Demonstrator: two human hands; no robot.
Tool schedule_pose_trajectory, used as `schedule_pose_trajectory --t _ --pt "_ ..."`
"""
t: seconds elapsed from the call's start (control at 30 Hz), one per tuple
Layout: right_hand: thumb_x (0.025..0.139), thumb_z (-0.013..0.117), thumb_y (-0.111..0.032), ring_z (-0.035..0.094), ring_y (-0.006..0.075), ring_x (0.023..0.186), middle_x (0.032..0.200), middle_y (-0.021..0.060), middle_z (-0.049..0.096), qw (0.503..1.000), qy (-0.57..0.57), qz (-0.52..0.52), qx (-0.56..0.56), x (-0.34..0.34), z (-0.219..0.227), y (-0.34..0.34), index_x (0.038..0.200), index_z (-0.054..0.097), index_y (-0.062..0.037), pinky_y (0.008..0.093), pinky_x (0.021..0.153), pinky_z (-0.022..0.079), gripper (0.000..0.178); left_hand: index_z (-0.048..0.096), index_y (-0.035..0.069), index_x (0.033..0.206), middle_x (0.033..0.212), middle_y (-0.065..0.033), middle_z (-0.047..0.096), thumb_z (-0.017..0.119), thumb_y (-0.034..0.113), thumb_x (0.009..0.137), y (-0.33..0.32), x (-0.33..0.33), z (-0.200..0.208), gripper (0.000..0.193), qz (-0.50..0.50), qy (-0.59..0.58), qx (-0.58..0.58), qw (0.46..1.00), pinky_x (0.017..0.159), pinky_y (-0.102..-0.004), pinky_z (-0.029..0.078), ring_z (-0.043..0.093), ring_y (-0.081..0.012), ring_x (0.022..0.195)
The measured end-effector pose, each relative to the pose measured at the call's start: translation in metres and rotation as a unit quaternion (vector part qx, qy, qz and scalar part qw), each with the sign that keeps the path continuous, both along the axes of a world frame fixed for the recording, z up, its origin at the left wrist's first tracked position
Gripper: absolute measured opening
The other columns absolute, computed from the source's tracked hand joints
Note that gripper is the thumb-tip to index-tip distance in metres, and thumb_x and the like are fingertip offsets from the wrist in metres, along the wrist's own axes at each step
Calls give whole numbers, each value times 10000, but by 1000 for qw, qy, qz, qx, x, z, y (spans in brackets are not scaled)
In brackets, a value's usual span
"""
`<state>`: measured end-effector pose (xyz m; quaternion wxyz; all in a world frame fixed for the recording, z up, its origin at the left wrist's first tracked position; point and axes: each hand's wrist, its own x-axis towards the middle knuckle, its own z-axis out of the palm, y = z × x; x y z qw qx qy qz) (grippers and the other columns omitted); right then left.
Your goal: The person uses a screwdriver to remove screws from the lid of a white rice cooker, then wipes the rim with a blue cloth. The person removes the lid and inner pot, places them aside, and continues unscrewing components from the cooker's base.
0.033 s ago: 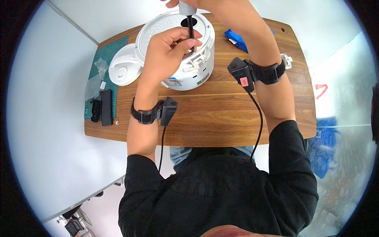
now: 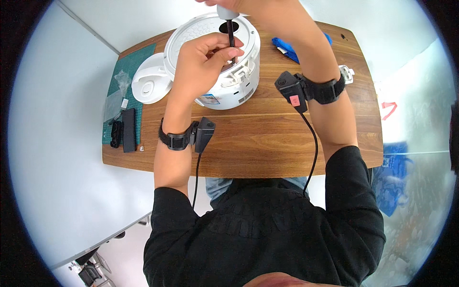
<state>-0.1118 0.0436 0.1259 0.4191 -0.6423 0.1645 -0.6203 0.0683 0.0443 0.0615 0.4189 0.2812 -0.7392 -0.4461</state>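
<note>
At the top edge, my right hand (image 2: 241,5) is closed around the grey handle of a screwdriver (image 2: 230,31), partly cut off by the picture. Its black shaft points down to the near rim of a white round appliance (image 2: 234,98), which looks like a rice cooker. My left hand (image 2: 203,60) rests over that rim, thumb and fingers pinched around the lower shaft. The tip and whatever it meets are hidden by the fingers. A dark round hole and small vent marks show on the appliance's upward face. White latch-like parts stick out at its near right side.
Left of the appliance lies a rounded white part (image 2: 150,81). A green cutting mat (image 2: 136,60) holds clear plastic bags (image 2: 113,103) and a black oblong case (image 2: 129,131). A blue cloth (image 2: 287,50) lies beyond my right forearm on the wooden table (image 2: 267,138).
My right hand has shifted and turned very slightly at the screwdriver handle, its wrist strap tilting with it. The left hand and the appliance have stayed in place.
</note>
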Motion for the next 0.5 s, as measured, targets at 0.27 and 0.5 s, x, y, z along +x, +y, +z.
schedule_pose_trajectory --t 0.27,0.5 --pt "929 748 -73 648 161 842 931 133 680 959 218 -178 23 -2 39 55 1300 538 100 298 735 536 461 753 -2 1039 877 -62 765 783 82 910 -3 6 -4 157 17 -16 -39 999 681 -218 523 673 -81 763" --pt "919 766 -90 636 134 837 940 119 675 994 63 -81 23 0 20 36 1277 551 85 284 715 527 453 760 9 1093 948 -82 783 759 80 930 4 5 0 178 1 -15 0 1000 691 -231 536 690 -84 780"
